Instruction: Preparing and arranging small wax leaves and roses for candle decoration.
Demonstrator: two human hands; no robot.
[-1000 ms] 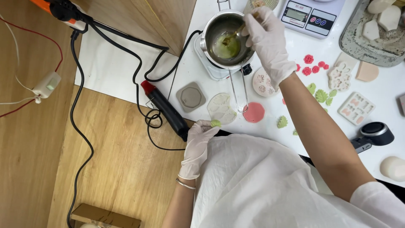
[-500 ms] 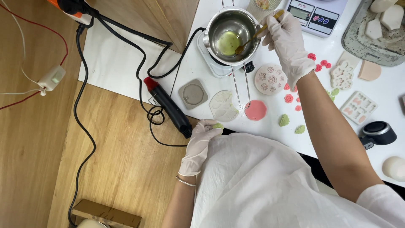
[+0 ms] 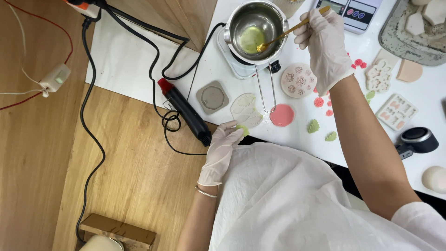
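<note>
The spoon [image 3: 291, 29] lies on a slant, its long axis running from the handle end at the right hand [image 3: 325, 46] down-left to the bowl, which dips into the green melt in the pot [image 3: 254, 30]. The right hand, gloved, pinches the handle between thumb and fingers, wrist bent, forearm stretching back toward the body. The pot sits on a small heater [image 3: 241, 67] just left of that hand; its wire handle points back toward the person. The left hand [image 3: 221, 148], gloved, rests at the table edge, fingers loosely curled together, tips touching a green piece [image 3: 242, 129] beside a clear leaf mould [image 3: 245, 109]. A heat gun [image 3: 185, 110] lies just left of it. Below the right hand sit a round flower mould [image 3: 298, 80] and a pink disc [image 3: 282, 115]; a scale [image 3: 355, 11] stands just right of it.
</note>
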